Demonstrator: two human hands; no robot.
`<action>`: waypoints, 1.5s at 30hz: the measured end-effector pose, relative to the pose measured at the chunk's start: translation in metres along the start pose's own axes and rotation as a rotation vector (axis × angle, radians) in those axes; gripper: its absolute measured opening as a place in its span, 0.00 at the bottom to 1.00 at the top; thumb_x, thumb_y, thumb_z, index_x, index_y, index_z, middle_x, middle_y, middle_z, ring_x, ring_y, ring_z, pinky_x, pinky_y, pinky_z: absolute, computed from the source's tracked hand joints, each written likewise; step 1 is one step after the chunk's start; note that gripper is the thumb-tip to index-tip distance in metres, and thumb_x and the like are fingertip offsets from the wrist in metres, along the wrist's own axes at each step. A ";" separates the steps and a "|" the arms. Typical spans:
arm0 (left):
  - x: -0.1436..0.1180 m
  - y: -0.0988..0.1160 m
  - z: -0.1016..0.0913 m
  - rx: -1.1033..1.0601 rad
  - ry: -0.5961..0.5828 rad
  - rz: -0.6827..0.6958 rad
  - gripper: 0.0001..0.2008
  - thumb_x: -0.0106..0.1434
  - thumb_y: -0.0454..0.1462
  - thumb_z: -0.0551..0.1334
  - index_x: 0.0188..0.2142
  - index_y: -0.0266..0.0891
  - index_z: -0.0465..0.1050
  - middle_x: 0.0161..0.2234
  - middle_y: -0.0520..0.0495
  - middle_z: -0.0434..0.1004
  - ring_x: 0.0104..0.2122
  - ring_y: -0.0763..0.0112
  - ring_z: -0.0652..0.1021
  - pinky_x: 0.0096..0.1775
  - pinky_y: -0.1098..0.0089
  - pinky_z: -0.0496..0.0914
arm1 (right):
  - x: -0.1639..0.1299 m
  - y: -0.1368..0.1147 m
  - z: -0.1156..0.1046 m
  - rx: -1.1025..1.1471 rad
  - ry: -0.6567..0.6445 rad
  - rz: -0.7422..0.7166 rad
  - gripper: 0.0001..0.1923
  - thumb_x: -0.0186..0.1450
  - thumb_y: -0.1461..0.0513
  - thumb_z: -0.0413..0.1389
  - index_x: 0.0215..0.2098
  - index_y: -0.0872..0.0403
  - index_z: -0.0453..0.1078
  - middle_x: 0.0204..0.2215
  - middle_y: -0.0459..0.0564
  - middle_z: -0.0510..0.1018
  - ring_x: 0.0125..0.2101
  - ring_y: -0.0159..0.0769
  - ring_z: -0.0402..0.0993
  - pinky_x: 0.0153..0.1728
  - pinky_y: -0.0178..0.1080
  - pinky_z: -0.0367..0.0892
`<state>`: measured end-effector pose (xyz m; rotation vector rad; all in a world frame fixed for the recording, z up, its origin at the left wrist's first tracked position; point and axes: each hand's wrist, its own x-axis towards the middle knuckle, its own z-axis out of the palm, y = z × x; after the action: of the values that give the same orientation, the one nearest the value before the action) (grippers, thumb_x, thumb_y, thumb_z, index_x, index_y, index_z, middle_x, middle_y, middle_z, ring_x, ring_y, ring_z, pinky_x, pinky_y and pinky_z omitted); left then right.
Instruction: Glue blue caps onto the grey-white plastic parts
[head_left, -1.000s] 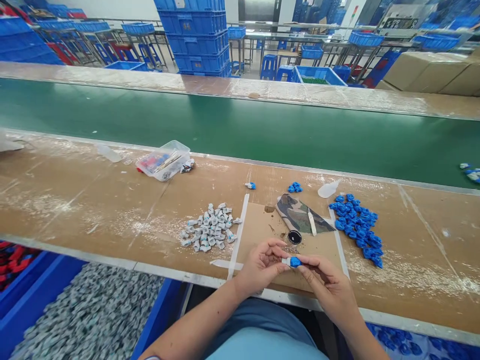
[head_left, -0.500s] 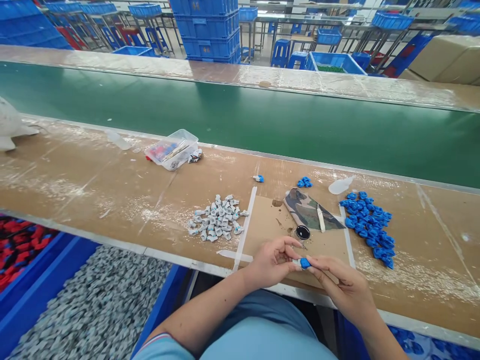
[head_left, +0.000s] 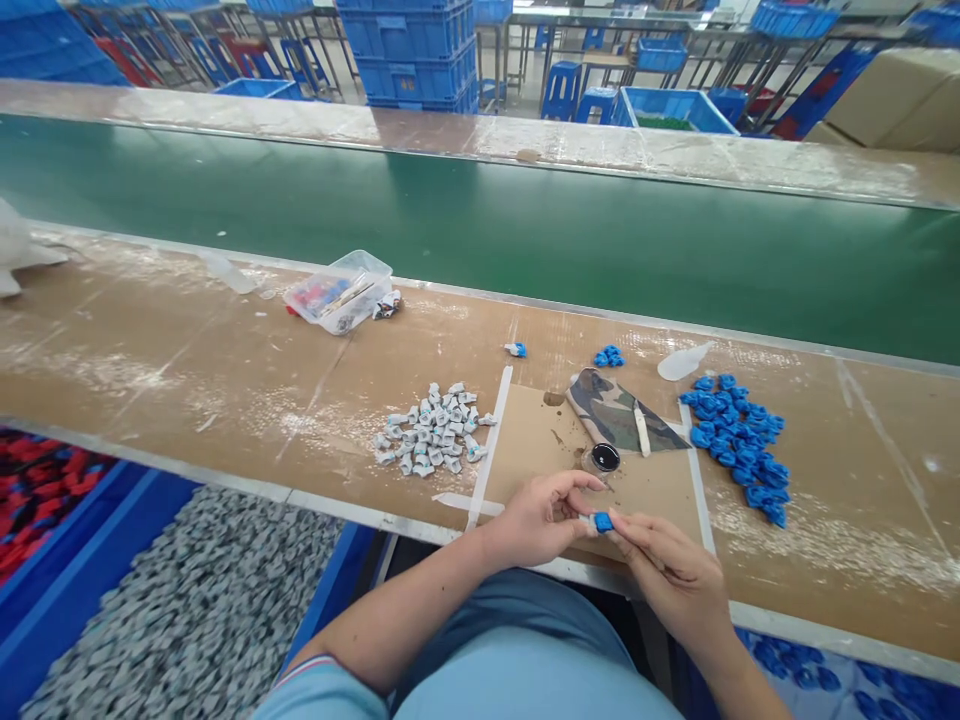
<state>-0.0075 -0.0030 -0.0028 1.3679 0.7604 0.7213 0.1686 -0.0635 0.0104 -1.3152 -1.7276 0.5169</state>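
While your left hand (head_left: 544,520) and right hand (head_left: 664,565) pinch the blue cap piece (head_left: 603,521) between them, its long axis runs left-right above the surface (head_left: 225,380)

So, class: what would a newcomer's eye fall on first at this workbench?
Probably the two hands at the near edge, left hand and right hand pinching one small blue part between them. Next, the pile of blue parts to the right, the grey-white parts to the left, and the green conveyor belt behind.
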 end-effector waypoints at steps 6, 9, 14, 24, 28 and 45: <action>-0.002 0.001 0.002 -0.112 0.035 -0.057 0.19 0.52 0.34 0.65 0.45 0.38 0.71 0.29 0.50 0.73 0.31 0.72 0.74 0.36 0.72 0.69 | 0.003 0.000 0.002 0.049 -0.022 0.024 0.14 0.60 0.67 0.57 0.41 0.45 0.77 0.31 0.48 0.81 0.30 0.33 0.78 0.29 0.32 0.74; -0.004 -0.003 0.009 -0.252 0.084 -0.125 0.19 0.51 0.38 0.67 0.44 0.37 0.72 0.30 0.50 0.72 0.28 0.74 0.73 0.34 0.73 0.68 | -0.008 0.003 0.012 0.079 0.083 0.138 0.12 0.60 0.65 0.58 0.41 0.47 0.77 0.33 0.49 0.81 0.30 0.34 0.78 0.30 0.34 0.74; -0.004 -0.004 0.013 -0.316 0.126 -0.162 0.20 0.49 0.41 0.69 0.41 0.36 0.72 0.30 0.49 0.72 0.29 0.74 0.73 0.33 0.74 0.67 | -0.019 0.010 0.019 0.170 0.126 0.286 0.10 0.58 0.62 0.60 0.38 0.47 0.78 0.35 0.50 0.81 0.32 0.36 0.78 0.31 0.36 0.75; -0.003 -0.002 0.016 -0.080 0.314 -0.115 0.10 0.53 0.33 0.65 0.35 0.38 0.70 0.30 0.49 0.73 0.34 0.70 0.74 0.38 0.70 0.68 | -0.015 -0.001 0.022 0.071 0.312 0.369 0.10 0.57 0.59 0.61 0.37 0.50 0.78 0.36 0.52 0.81 0.37 0.41 0.77 0.44 0.46 0.72; 0.003 -0.001 0.009 -0.220 0.348 -0.136 0.11 0.51 0.34 0.66 0.35 0.38 0.69 0.30 0.50 0.71 0.34 0.71 0.74 0.40 0.70 0.69 | -0.003 0.004 0.011 0.340 0.357 0.580 0.12 0.53 0.56 0.64 0.35 0.51 0.78 0.32 0.51 0.81 0.31 0.38 0.77 0.37 0.41 0.75; 0.061 0.035 -0.018 -0.364 0.360 0.057 0.13 0.55 0.37 0.64 0.40 0.39 0.67 0.37 0.48 0.72 0.41 0.69 0.74 0.47 0.67 0.67 | 0.042 0.017 -0.008 1.163 0.157 0.913 0.13 0.48 0.61 0.69 0.33 0.52 0.77 0.30 0.45 0.79 0.26 0.27 0.75 0.32 0.27 0.75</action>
<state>0.0120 0.0600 0.0278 0.9430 0.8240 1.1111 0.1830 -0.0206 0.0181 -1.0834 -0.3530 1.5658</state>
